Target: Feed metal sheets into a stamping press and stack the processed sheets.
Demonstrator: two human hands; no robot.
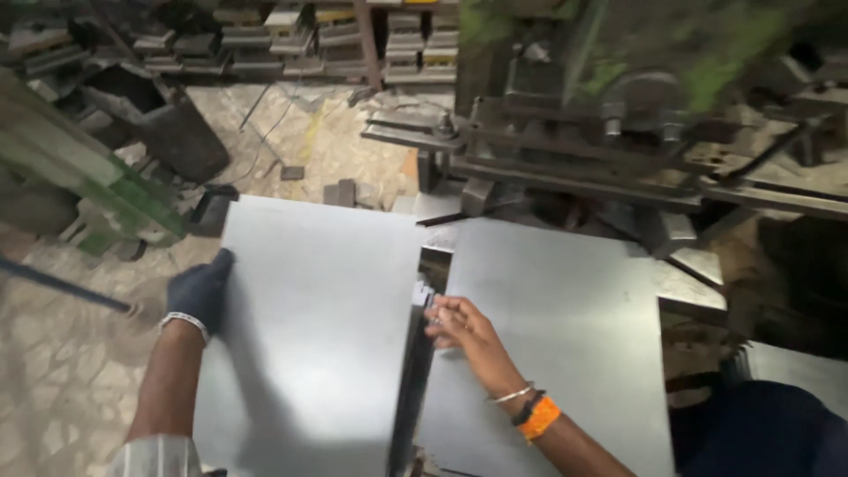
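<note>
Two flat grey metal sheets lie side by side in front of me. My left hand (201,291), in a dark glove, grips the left edge of the left sheet (309,336). My right hand (459,329) is bare, with bangles and an orange band at the wrist. Its fingers rest on the left edge of the right sheet (556,344), at the dark gap between the two sheets. A small metal part sits at that gap by my fingertips.
A green and grey press machine (618,115) stands behind the sheets. Stacked metal blocks fill shelves (291,40) at the back. A green frame (79,177) and a dark rod (62,284) are at the left over a stone floor. Another sheet's corner (795,371) shows at the right.
</note>
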